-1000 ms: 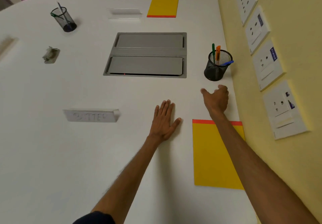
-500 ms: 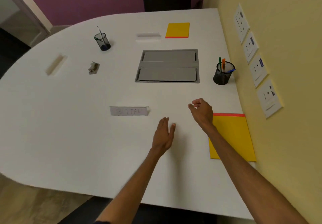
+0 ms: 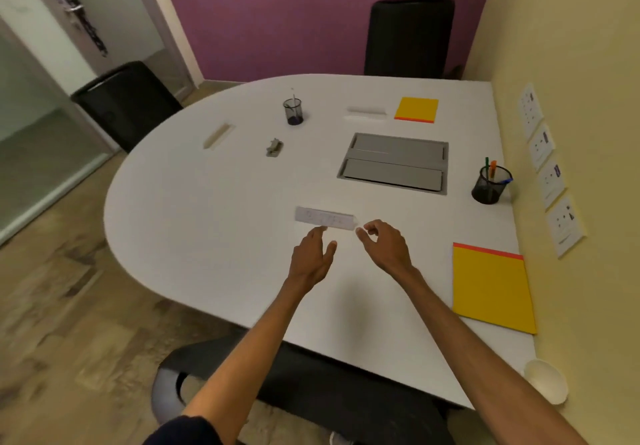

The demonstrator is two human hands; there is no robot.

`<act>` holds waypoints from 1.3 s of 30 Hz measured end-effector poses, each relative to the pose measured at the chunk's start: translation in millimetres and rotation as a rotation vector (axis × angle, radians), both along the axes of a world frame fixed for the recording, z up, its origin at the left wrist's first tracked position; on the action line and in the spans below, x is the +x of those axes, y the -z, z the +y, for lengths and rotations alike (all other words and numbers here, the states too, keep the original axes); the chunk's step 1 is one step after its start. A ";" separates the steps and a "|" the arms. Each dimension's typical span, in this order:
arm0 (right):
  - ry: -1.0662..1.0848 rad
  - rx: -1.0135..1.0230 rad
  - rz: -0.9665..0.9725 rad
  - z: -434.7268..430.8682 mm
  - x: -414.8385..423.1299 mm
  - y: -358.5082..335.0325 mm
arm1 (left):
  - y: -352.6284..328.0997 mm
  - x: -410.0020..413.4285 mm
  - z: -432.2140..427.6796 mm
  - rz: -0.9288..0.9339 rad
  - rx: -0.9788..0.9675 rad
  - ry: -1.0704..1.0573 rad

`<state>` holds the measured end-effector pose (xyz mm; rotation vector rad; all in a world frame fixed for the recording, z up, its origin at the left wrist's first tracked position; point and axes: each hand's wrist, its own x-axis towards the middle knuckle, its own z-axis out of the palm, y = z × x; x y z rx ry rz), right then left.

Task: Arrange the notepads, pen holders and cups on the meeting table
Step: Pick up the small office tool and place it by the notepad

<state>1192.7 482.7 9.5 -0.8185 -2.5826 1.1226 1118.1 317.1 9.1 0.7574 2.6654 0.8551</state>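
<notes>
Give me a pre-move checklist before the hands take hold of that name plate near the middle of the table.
1. Left hand empty: ok, fingers spread, nothing in its grip.
2. Right hand empty: ok, fingers curled but holding nothing.
3. Name plate within reach: ok, the fingertips of both hands are right at its near edge.
4. Contact with the plate: cannot tell, the picture is blurred there.
5. Space around the plate: ok, only bare table beside it.
6. Paper cup safe from the right forearm: ok, it sits apart at the near corner by the wall.
</notes>
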 end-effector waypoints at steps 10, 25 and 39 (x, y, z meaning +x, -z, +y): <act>-0.176 0.010 0.013 -57.6 -1.4 -27.5 | -43.0 8.4 -76.8 0.051 -0.007 -0.171; -0.455 0.068 -0.096 -191.6 -99.9 -42.1 | -34.2 -58.3 -229.0 -0.006 0.011 -0.347; -0.412 0.044 -0.084 -349.3 -230.0 -25.6 | -32.1 -196.0 -399.9 0.048 -0.004 -0.322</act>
